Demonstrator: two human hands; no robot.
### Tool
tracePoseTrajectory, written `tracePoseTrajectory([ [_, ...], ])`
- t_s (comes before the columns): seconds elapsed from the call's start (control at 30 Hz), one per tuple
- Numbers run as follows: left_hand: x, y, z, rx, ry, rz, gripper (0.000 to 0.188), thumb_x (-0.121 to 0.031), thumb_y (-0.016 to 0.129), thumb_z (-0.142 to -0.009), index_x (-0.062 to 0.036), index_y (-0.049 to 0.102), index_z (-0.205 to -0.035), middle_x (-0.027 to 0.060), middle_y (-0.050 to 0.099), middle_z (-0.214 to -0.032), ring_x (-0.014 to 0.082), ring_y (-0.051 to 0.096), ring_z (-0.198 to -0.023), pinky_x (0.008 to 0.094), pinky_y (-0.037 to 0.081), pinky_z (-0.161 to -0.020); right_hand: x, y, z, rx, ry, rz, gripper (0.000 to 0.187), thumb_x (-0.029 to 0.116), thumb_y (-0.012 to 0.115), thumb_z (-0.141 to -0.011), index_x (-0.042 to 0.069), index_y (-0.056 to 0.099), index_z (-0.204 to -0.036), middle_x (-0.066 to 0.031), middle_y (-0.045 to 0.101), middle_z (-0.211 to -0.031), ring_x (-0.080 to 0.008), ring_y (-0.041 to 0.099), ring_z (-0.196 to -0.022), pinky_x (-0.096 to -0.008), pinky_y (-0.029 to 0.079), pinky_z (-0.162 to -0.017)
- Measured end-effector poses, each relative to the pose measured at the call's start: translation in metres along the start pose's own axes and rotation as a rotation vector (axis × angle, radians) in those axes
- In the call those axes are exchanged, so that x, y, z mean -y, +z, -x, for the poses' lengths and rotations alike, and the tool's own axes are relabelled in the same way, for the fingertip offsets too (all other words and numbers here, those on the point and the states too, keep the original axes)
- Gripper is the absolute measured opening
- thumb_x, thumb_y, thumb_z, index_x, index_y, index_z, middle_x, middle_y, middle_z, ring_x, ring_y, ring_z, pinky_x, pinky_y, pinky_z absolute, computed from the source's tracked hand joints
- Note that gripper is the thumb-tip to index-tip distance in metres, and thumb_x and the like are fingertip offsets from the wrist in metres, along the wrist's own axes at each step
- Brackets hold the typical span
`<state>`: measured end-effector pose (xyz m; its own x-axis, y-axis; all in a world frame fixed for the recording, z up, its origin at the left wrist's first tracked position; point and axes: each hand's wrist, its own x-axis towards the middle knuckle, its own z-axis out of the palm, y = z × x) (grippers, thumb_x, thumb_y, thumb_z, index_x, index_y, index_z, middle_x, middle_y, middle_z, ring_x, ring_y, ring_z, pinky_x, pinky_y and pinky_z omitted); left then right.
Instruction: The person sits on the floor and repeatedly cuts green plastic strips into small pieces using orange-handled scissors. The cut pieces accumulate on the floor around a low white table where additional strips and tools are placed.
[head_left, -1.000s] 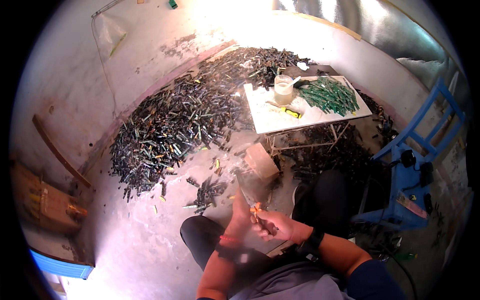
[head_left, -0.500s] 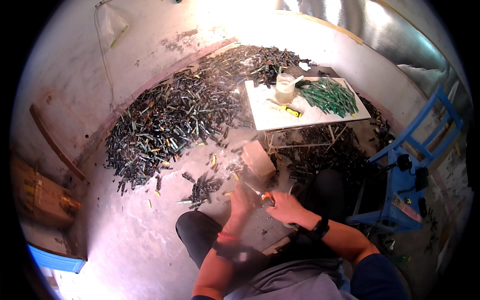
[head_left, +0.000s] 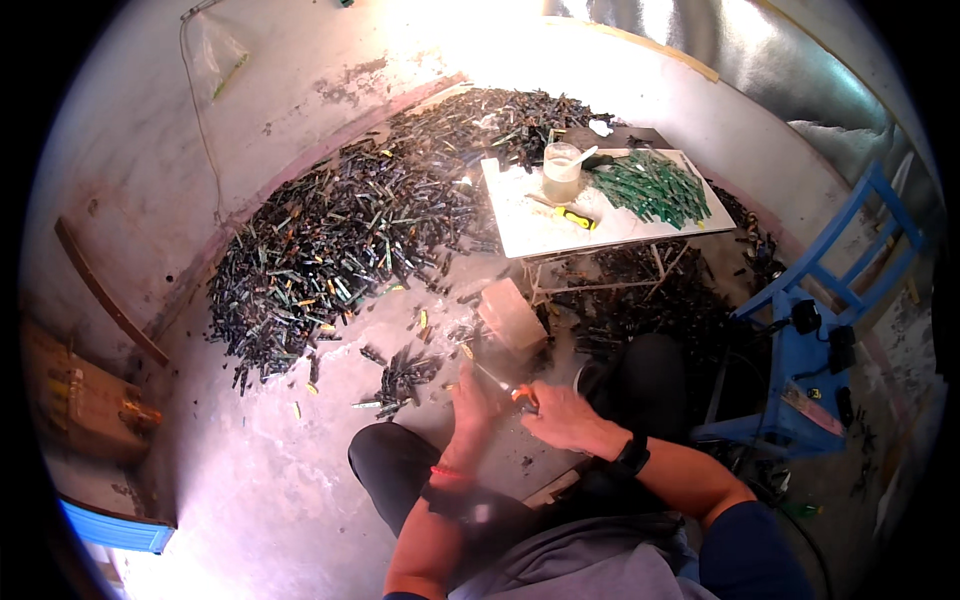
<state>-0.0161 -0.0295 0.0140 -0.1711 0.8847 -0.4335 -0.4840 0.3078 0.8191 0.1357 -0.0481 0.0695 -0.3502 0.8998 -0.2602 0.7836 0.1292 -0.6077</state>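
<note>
My right hand (head_left: 566, 417) is closed round an orange-handled tool (head_left: 524, 394) with a thin metal shaft. The shaft points up and left, toward the fingers of my left hand (head_left: 474, 408). My left hand is blurred and its fingers are curled together; whatever they hold is hidden. Both hands are above the floor between my knees. Just beyond them lies a reddish block (head_left: 513, 318). To the left of my left hand is a small heap of dark strips (head_left: 402, 381).
A large heap of dark strips (head_left: 330, 240) lies along the wall. The white-topped low table (head_left: 520, 228) carries a cloudy jar (head_left: 562, 175), a yellow-handled tool (head_left: 576, 218) and green strips (head_left: 655, 188). A blue chair (head_left: 790, 375) stands right; a cardboard box (head_left: 95, 400) sits left.
The whole view has shifted slightly. My hands stay close together in nearly the same pose, with the orange-handled tool still in my right hand.
</note>
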Motion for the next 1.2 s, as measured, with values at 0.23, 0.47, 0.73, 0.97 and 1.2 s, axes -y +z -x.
tracePoseTrajectory([
  [0.23,0.020,-0.008,-0.015,-0.023,0.183,-0.233,0.055,-0.055,0.037,-0.092,-0.0090,0.048,-0.064,0.0007,0.043,-0.050,0.0132,0.040,-0.039,0.0290,0.038,-0.039,0.001,-0.017,0.003,0.371,0.241,-0.537,0.017,0.020,0.053,-0.080,0.003,0.053,-0.078,-0.0078,0.051,-0.064,-0.0187,0.054,-0.064,-0.0313,0.042,-0.057],
  [0.47,0.020,-0.009,-0.006,0.062,-0.067,0.246,0.052,-0.056,0.039,-0.089,-0.0090,0.046,-0.067,0.0025,0.040,-0.049,0.0169,0.039,-0.040,0.0295,0.037,-0.039,0.023,0.026,0.027,0.900,0.231,-1.877,0.012,0.022,0.052,-0.084,0.011,0.049,-0.090,0.0030,0.041,-0.065,-0.0099,0.039,-0.054,-0.0246,0.032,-0.047],
  [0.73,0.087,-0.050,-0.059,-0.042,0.613,-0.787,0.049,-0.042,0.036,-0.095,-0.0038,0.048,-0.067,0.0020,0.043,-0.052,0.0129,0.038,-0.041,0.0308,0.032,-0.038,-0.016,-0.014,0.010,-0.114,-0.055,0.169,0.014,0.022,0.054,-0.081,0.010,0.048,-0.081,0.0009,0.047,-0.065,-0.0131,0.044,-0.054,-0.0280,0.036,-0.047],
  [0.97,0.047,-0.007,-0.017,0.087,0.218,-0.492,0.054,-0.050,0.033,-0.093,-0.0057,0.053,-0.071,0.0008,0.047,-0.058,0.0110,0.043,-0.049,0.0275,0.035,-0.044,-0.016,0.021,0.037,0.879,0.300,-1.873,0.013,0.020,0.054,-0.081,0.008,0.051,-0.086,-0.0019,0.049,-0.067,-0.0148,0.046,-0.057,-0.0275,0.036,-0.048],
  [1.2,0.038,-0.011,-0.015,0.080,0.034,-0.099,0.048,-0.050,0.038,-0.091,-0.0074,0.053,-0.074,0.0027,0.050,-0.057,0.0156,0.046,-0.043,0.0299,0.037,-0.041,-0.011,0.009,0.017,0.172,0.015,-0.412,0.025,0.023,0.056,-0.079,0.003,0.053,-0.093,-0.0096,0.057,-0.072,-0.0227,0.055,-0.061,-0.0348,0.044,-0.055],
])
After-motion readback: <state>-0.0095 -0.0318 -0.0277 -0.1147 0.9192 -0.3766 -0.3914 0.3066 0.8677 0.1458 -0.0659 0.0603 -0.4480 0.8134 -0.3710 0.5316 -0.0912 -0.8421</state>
